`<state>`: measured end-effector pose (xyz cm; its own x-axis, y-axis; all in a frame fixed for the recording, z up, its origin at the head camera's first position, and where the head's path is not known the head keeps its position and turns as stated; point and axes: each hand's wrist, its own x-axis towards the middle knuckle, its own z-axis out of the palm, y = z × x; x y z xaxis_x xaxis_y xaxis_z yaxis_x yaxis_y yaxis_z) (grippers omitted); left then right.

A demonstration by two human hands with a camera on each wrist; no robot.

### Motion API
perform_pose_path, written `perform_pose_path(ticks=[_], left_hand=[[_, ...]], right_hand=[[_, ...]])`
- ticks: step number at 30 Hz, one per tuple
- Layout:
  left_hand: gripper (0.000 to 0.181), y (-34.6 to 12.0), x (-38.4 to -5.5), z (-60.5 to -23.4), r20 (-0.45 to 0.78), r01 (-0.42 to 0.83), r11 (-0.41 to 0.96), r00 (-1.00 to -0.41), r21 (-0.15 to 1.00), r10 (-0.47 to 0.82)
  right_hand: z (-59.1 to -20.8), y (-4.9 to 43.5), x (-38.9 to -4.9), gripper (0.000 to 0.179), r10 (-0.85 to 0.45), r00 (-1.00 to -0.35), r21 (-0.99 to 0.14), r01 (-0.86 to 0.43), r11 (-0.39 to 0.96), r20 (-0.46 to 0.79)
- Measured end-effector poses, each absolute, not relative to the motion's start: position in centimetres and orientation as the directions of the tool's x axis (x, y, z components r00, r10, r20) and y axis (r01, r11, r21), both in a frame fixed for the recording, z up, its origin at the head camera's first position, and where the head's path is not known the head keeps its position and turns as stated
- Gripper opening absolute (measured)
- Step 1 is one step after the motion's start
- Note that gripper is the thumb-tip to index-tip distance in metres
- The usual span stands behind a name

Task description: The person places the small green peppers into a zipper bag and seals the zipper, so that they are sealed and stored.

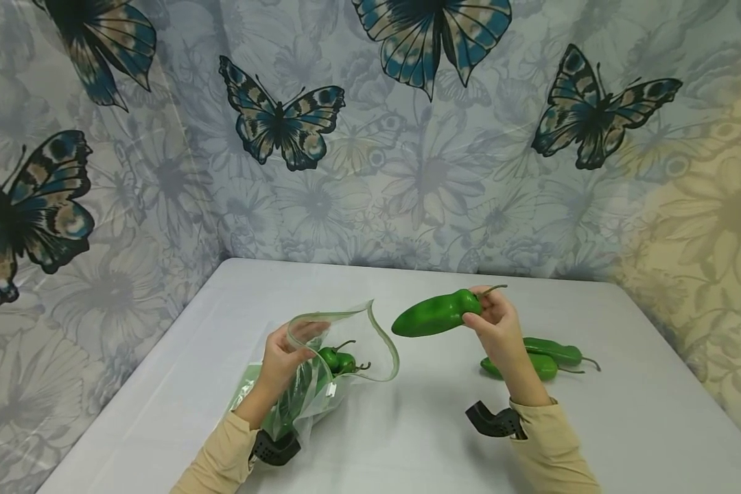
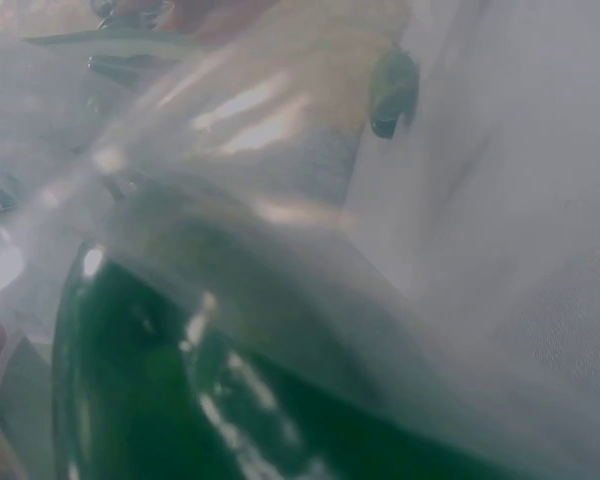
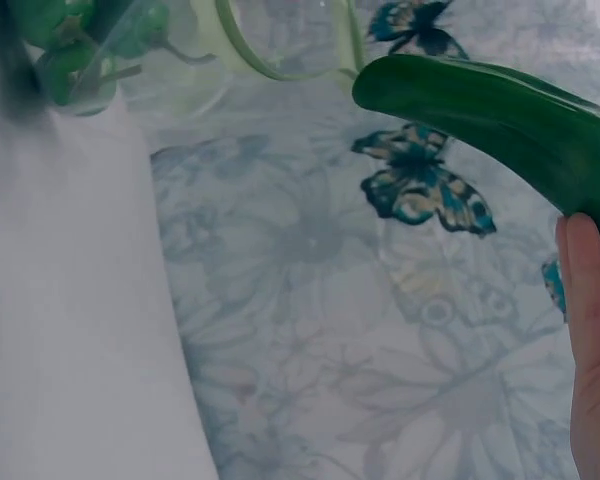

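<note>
You seem mid-bagging: left hand grips the zip bag, right hand a green pepper likely needing guiding inside.

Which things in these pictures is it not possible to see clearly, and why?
Head view: how many bagged peppers there are; bag film, glare and overlap obscure them.
Head view: parts of the two table peppers, behind the right forearm.
Left wrist view: the bagged peppers' outlines, blurred behind film.
Right wrist view: the held pepper's stem end, cut off by the right edge.
</note>
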<state>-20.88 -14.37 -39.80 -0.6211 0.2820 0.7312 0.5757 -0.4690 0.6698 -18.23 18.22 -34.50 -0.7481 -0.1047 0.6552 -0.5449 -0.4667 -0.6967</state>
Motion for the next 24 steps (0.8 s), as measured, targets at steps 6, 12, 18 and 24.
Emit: perform_pose_path(ticks=[6,12,18,24], left_hand=[[0.041,-14.4,-20.9,-39.9,0.728,0.581,-0.456,-0.626,0.674,0.279],[0.041,-14.3,-21.0,-39.9,0.73,0.569,-0.473,-0.617,0.672,0.294],[0.04,-14.3,-20.9,-39.9,0.716,0.552,-0.473,-0.628,0.687,0.306],[0.043,-14.4,-20.9,-39.9,0.714,0.563,-0.454,-0.631,0.691,0.304]], right_hand=[[-34.6,17.6,-18.3,0.026,-0.09,-0.779,-0.733,-0.535,-0.419,0.62],[-34.6,17.0,-18.4,0.028,-0.097,-0.765,-0.726,-0.552,-0.409,0.637],[-34.5,15.9,-18.4,0.028,-0.127,-0.748,-0.728,-0.568,-0.384,0.651],[-34.8,14.5,-18.5,0.03,-0.15,-0.767,-0.763,-0.558,-0.325,0.624]])
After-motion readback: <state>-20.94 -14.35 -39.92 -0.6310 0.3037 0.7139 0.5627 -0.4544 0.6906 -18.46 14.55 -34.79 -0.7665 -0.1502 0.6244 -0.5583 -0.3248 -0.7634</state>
